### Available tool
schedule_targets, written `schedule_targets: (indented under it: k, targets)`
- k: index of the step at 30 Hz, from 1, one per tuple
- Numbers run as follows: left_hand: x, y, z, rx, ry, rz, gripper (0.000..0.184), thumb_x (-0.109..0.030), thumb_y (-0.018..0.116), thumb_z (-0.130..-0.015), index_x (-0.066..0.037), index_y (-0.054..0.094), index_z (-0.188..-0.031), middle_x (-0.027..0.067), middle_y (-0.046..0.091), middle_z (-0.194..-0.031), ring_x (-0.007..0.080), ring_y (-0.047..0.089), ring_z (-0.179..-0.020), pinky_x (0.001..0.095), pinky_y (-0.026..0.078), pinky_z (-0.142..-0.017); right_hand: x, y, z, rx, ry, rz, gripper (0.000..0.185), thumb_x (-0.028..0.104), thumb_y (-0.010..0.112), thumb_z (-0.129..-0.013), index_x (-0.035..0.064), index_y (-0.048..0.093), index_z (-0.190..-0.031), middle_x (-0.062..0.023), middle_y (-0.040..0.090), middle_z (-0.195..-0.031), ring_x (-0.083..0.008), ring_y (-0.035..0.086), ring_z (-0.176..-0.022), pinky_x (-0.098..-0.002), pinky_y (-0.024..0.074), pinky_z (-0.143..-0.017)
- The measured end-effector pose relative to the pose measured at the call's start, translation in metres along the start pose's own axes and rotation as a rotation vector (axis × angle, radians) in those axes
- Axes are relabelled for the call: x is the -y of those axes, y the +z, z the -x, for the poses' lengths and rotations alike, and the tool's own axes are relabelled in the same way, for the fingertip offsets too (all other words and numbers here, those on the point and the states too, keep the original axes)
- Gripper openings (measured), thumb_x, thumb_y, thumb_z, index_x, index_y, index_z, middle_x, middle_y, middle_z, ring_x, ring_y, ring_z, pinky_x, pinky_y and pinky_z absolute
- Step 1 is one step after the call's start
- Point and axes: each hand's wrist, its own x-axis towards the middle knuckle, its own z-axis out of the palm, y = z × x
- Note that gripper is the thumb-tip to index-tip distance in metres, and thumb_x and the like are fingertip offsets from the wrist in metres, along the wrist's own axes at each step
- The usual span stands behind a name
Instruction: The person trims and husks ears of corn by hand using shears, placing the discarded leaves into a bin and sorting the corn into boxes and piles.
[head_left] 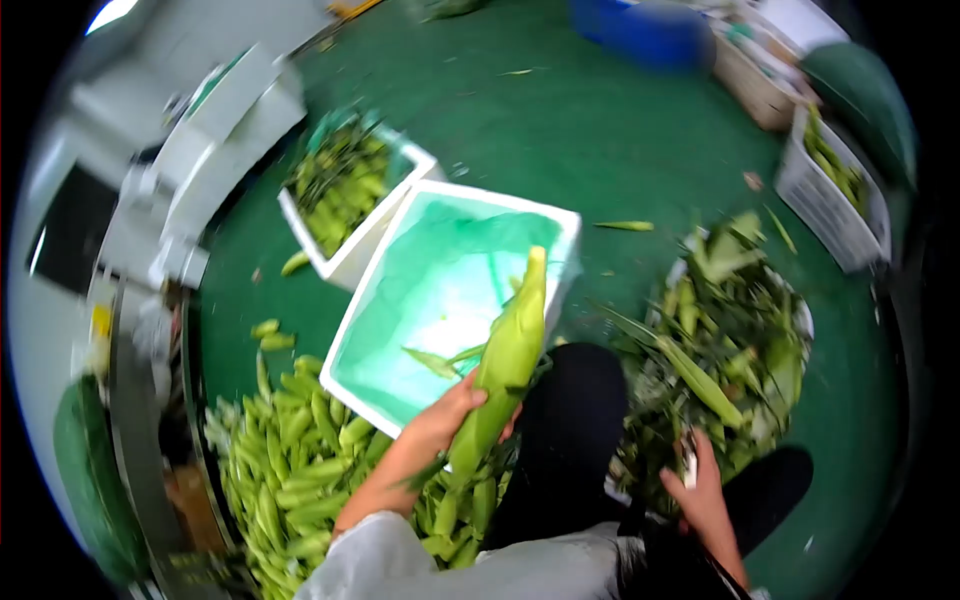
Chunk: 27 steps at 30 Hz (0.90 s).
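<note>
My left hand [445,412] is closed around an ear of corn [512,345] in its green husk, held at a tilt with its pale end pointing up and away. Under it stands a white foam box [385,250] lined with thin green plastic, with a few loose leaves showing near the corn. My right hand [706,490] is wrapped round a small white-and-brown tool [689,458]; its exact kind is too small to make out. Right beside that hand lies a heap of stripped husks and leaves [735,350], spilling over a pale container.
A large pile of husked corn ears [290,480] lies at lower left. Behind the lined box, another foam box [365,245] holds corn. A white crate [835,205] and a blue tub [640,30] stand farther off. Loose leaves dot the green floor [480,120].
</note>
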Motion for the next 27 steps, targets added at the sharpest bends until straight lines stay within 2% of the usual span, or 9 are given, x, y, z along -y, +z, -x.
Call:
schedule_targets:
  k: [3, 8, 11, 14, 16, 18, 22, 24, 27]
  targets:
    - [0.005, 0.080, -0.002, -0.039, -0.054, -0.266, 0.085, -0.032, 0.077, -0.077, -0.006, 0.032, -0.144, 0.0144, 0.060, -0.098, 0.0218, 0.062, -0.075, 0.0336, 0.053, -0.070, 0.065, -0.022, -0.009, -0.040, -0.287, 0.217, 0.078, 0.029, 0.078, -0.073, -0.0026, 0.041, -0.133, -0.0251, 0.047, -0.127, -0.0419, 0.046, -0.118, -0.0444, 0.0384, -0.102]
    - [0.029, 0.166, -0.018, 0.011, 0.221, -1.225, 0.084, -0.025, 0.078, -0.076, -0.010, 0.032, -0.145, 0.0197, 0.064, -0.116, 0.0326, 0.066, -0.106, 0.0362, 0.049, -0.092, 0.063, -0.065, 0.007, -0.067, -0.355, 0.141, 0.082, 0.038, 0.078, -0.072, -0.0027, 0.041, -0.133, -0.0227, 0.048, -0.126, -0.0399, 0.045, -0.121, -0.0446, 0.0353, -0.104]
    - [0.045, 0.206, -0.022, 0.031, 0.096, -1.338, 0.083, -0.026, 0.077, -0.076, -0.013, 0.032, -0.145, 0.0228, 0.066, -0.109, 0.0377, 0.065, -0.104, 0.0379, 0.051, -0.088, 0.035, -0.088, 0.019, -0.111, -0.393, 0.183, 0.073, 0.032, 0.078, -0.070, 0.0001, 0.047, -0.128, -0.0216, 0.053, -0.120, -0.0396, 0.051, -0.113, -0.0448, 0.0401, -0.099]
    - [0.069, 0.188, -0.040, 0.242, 0.051, -1.082, 0.079, -0.019, 0.075, -0.079, -0.006, 0.033, -0.144, 0.0118, 0.065, -0.109, 0.0239, 0.067, -0.090, 0.0337, 0.052, -0.082, 0.007, -0.094, 0.029, -0.139, -0.289, 0.034, 0.044, 0.025, 0.075, -0.072, -0.0007, 0.059, -0.104, -0.0135, 0.065, -0.084, -0.0315, 0.064, -0.077, -0.0388, 0.0518, -0.071]
    - [0.062, 0.197, -0.049, 0.225, -0.383, -0.789, 0.068, -0.015, 0.072, -0.084, -0.004, 0.037, -0.141, 0.0064, 0.061, -0.102, 0.0106, 0.060, -0.079, 0.0253, 0.051, -0.072, -0.027, -0.089, 0.037, 0.011, -0.061, -0.180, 0.030, 0.023, 0.073, -0.075, 0.0000, 0.061, -0.090, -0.0071, 0.061, -0.068, -0.0199, 0.060, -0.060, -0.0327, 0.0491, -0.057]
    - [0.052, 0.200, -0.058, 0.213, -0.452, -0.960, 0.065, -0.021, 0.074, -0.082, -0.004, 0.040, -0.135, 0.0109, 0.064, -0.102, 0.0198, 0.065, -0.078, 0.0313, 0.052, -0.073, -0.037, -0.092, 0.063, 0.139, 0.129, -0.450, 0.024, 0.021, 0.072, -0.077, 0.0013, 0.061, -0.083, -0.0066, 0.060, -0.064, -0.0165, 0.060, -0.058, -0.0318, 0.0480, -0.056]
    - [0.015, 0.213, -0.080, 0.571, -0.141, -1.745, 0.066, -0.034, 0.074, -0.078, -0.006, 0.044, -0.129, 0.0226, 0.064, -0.101, 0.0424, 0.063, -0.090, 0.0456, 0.051, -0.080, -0.011, -0.112, 0.076, -0.198, -0.263, 0.049, 0.045, 0.024, 0.076, -0.075, 0.0010, 0.056, -0.109, -0.0149, 0.067, -0.086, -0.0315, 0.066, -0.076, -0.0365, 0.0521, -0.070]
    - [0.001, 0.255, -0.106, 1.015, -0.076, -1.747, 0.067, -0.033, 0.075, -0.077, -0.008, 0.045, -0.130, 0.0202, 0.064, -0.103, 0.0397, 0.063, -0.095, 0.0444, 0.050, -0.082, 0.007, -0.109, 0.059, -0.186, -0.602, 0.076, 0.055, 0.027, 0.077, -0.076, 0.0013, 0.052, -0.117, -0.0175, 0.066, -0.094, -0.0328, 0.066, -0.083, -0.0377, 0.0515, -0.074]
    - [-0.024, 0.304, -0.103, 1.143, 0.329, -1.987, 0.058, -0.020, 0.076, -0.074, -0.009, 0.051, -0.125, 0.0149, 0.063, -0.104, 0.0361, 0.062, -0.094, 0.0431, 0.049, -0.083, -0.002, -0.094, 0.059, 0.269, -0.245, -0.220, 0.058, 0.027, 0.076, -0.080, 0.0019, 0.048, -0.124, -0.0140, 0.063, -0.095, -0.0230, 0.063, -0.088, -0.0349, 0.0517, -0.074]
